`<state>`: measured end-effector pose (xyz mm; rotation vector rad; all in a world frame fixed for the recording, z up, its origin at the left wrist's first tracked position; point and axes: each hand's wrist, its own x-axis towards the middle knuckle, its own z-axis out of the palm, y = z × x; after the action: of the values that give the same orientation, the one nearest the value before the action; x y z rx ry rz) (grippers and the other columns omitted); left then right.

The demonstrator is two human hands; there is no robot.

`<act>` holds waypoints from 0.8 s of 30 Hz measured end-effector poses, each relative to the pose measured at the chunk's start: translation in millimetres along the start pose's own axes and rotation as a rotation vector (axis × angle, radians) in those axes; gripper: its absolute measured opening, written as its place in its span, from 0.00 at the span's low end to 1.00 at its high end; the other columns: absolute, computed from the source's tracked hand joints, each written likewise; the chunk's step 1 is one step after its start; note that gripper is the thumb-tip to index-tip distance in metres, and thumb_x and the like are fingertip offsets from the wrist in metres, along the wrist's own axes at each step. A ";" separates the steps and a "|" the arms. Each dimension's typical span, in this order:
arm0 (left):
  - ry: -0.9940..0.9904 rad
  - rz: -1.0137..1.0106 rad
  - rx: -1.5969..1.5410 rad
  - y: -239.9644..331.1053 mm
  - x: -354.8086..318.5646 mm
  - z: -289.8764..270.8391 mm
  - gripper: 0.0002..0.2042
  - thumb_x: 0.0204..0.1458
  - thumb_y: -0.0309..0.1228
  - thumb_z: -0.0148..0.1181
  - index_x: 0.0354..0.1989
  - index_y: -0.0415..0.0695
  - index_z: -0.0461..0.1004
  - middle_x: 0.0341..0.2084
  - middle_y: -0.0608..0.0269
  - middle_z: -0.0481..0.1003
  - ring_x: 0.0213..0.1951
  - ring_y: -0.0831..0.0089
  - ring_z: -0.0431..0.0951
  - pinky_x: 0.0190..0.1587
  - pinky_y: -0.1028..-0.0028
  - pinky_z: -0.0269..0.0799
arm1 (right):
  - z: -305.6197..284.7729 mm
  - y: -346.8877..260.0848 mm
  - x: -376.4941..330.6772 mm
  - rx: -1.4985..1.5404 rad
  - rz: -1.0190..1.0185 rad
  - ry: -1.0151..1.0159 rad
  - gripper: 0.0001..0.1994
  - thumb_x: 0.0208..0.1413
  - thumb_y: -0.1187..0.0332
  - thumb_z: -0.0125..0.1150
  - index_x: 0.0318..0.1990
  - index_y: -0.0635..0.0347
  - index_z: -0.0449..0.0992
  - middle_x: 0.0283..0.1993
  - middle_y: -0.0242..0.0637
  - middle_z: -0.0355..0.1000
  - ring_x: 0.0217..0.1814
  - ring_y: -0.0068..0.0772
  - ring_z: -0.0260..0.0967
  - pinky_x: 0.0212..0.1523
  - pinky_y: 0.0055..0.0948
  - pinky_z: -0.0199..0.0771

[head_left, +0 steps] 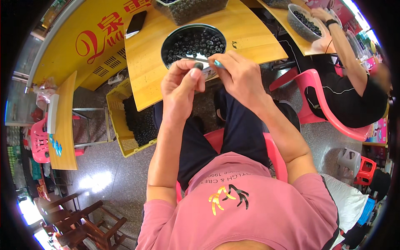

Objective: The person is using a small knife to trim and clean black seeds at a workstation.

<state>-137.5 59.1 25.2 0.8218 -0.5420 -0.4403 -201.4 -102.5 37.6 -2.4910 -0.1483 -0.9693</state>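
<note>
My left hand [179, 85] is raised just in front of the table's near edge, thumb and fingers pinching a small dark round piece [198, 66] whose kind I cannot make out. Close beside it, my right hand [243, 77] grips a slim tool with a light-blue handle [218, 63]. Its thin dark shaft points left, above the left fingertips; whether it touches the piece is unclear. Just beyond both hands stands a round shiny metal bowl [163, 49]. Many similar dark round pieces [200, 39] lie in it, with bright metal bottom showing nearest me.
The wooden table [143, 75] also carries a clear tub [187, 12] of dark pieces and a phone [136, 21]. Below left sits a yellow crate [118, 121] with dark contents. At right, a co-worker's arm [348, 50] reaches past a bowl [293, 27], beside a pink chair [318, 89].
</note>
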 end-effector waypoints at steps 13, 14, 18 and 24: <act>0.084 0.092 0.094 -9.9 2.6 -2.8 0.07 0.53 0.21 0.61 0.40 0.36 0.77 0.33 0.63 0.73 0.28 0.77 0.74 0.31 0.80 0.69 | -2.3 -20.4 7.8 0.979 0.516 -0.068 0.10 0.58 0.62 0.64 0.35 0.60 0.76 0.26 0.22 0.68 0.27 0.07 0.59 0.26 0.12 0.57; 0.069 0.125 0.131 -9.3 1.9 -3.3 0.07 0.53 0.20 0.61 0.41 0.36 0.77 0.34 0.63 0.73 0.29 0.77 0.74 0.32 0.81 0.70 | -3.2 -22.9 9.3 0.982 0.515 -0.072 0.10 0.58 0.62 0.64 0.35 0.60 0.76 0.26 0.22 0.68 0.27 0.07 0.59 0.26 0.12 0.57; 0.055 0.152 0.131 -7.0 -0.4 -9.4 0.07 0.53 0.20 0.60 0.41 0.36 0.77 0.34 0.64 0.73 0.30 0.78 0.74 0.33 0.81 0.71 | -2.8 -26.7 11.7 1.248 0.672 -0.141 0.09 0.58 0.62 0.64 0.35 0.58 0.76 0.26 0.22 0.69 0.23 0.08 0.56 0.22 0.12 0.53; 0.074 0.160 0.216 6.0 -4.4 -16.4 0.08 0.54 0.19 0.59 0.43 0.36 0.75 0.33 0.63 0.74 0.30 0.78 0.75 0.34 0.81 0.70 | 4.2 -28.1 13.6 1.268 0.710 -0.142 0.09 0.59 0.63 0.61 0.36 0.60 0.77 0.27 0.25 0.70 0.21 0.09 0.56 0.22 0.13 0.54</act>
<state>-130.0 74.5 19.4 0.9899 -0.5880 -0.2053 -196.0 -76.4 54.6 -1.2447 0.0739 -0.2092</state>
